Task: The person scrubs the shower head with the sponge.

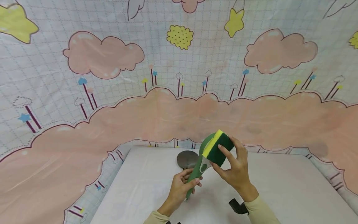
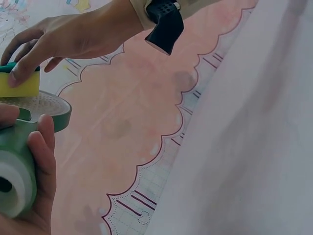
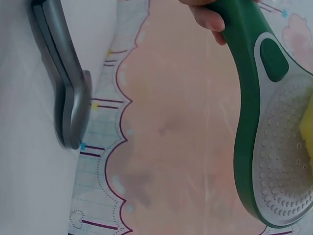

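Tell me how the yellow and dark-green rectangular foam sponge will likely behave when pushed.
The sponge would probably compress and spring back, since its thick yellow layer looks like foam. It seems light for its size: the right hand holds it between fingers and thumb. Its flat, block-like shape makes rolling unlikely.

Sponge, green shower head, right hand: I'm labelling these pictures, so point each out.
Sponge (image 1: 216,155), head view: its dark green side.
Green shower head (image 3: 274,127), right wrist view: its studded white face.
Right hand (image 1: 238,170), head view: back of the hand.
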The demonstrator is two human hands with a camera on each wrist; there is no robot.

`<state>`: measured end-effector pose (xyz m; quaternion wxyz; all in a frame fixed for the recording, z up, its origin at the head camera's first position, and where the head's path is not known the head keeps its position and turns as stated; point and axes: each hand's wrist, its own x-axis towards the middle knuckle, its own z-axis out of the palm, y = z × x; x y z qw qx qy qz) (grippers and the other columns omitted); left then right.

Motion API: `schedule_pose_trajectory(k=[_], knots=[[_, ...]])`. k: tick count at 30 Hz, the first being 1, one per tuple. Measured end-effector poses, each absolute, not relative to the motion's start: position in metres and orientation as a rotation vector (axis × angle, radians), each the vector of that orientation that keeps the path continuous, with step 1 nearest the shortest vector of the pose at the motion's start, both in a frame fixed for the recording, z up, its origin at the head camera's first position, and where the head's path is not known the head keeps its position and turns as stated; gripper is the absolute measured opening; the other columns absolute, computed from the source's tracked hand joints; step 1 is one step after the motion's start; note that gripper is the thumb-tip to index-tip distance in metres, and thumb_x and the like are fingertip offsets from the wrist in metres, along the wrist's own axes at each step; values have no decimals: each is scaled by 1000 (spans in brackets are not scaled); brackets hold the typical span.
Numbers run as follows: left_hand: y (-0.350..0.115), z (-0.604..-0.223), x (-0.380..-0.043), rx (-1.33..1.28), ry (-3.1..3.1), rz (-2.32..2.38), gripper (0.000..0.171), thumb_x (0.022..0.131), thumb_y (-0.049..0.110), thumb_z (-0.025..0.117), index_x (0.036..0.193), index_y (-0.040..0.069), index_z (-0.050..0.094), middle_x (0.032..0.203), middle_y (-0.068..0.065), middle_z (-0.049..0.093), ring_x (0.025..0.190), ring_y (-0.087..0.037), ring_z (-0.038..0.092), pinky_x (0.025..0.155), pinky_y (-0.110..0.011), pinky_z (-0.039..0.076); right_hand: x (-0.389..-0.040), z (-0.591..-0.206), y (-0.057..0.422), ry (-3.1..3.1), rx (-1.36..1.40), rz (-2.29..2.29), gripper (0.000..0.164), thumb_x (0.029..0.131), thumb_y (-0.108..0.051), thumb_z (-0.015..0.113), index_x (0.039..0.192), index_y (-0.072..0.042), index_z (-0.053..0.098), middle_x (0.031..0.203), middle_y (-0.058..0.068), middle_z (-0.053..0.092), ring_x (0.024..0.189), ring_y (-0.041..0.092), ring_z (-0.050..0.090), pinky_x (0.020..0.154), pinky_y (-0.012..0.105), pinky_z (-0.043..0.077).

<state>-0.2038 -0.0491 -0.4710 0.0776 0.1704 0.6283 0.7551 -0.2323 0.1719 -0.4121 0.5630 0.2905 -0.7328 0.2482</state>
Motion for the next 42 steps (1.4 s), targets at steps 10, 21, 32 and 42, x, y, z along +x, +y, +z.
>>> schedule_pose_trajectory(k=[10, 21, 32, 42], knots=[[-48, -472, -204, 532, 1847, 2274, 44, 92, 11, 67, 130, -5, 51, 111, -39, 63, 75, -7, 70, 54, -17, 50, -234, -415, 180, -1780, 618, 617, 60, 88, -59, 62, 123, -10, 65, 140, 30, 46, 123, 45, 44, 102, 44, 33], [-51, -473, -207, 541, 1834, 2253, 48, 92, 10, 67, 136, -4, 52, 110, -27, 68, 81, -8, 72, 59, -19, 52, -235, -415, 181, -1784, 593, 619, 59, 88, -59, 63, 121, -10, 66, 138, 30, 48, 121, 45, 45, 96, 52, 34], [-51, -471, -212, 558, 1917, 2248, 46, 90, 7, 67, 131, -11, 55, 109, -28, 67, 84, -10, 69, 78, -23, 56, -236, -417, 177, -1791, 640, 577, 57, 88, -57, 62, 122, -12, 66, 139, 29, 48, 122, 45, 45, 92, 53, 35], [-49, -469, -210, 529, 1935, 2276, 45, 89, 8, 67, 128, -12, 57, 106, -31, 67, 81, -9, 69, 79, -23, 55, -236, -414, 178, -1798, 659, 546, 56, 89, -58, 61, 122, -12, 67, 138, 29, 49, 121, 45, 46, 88, 55, 34]])
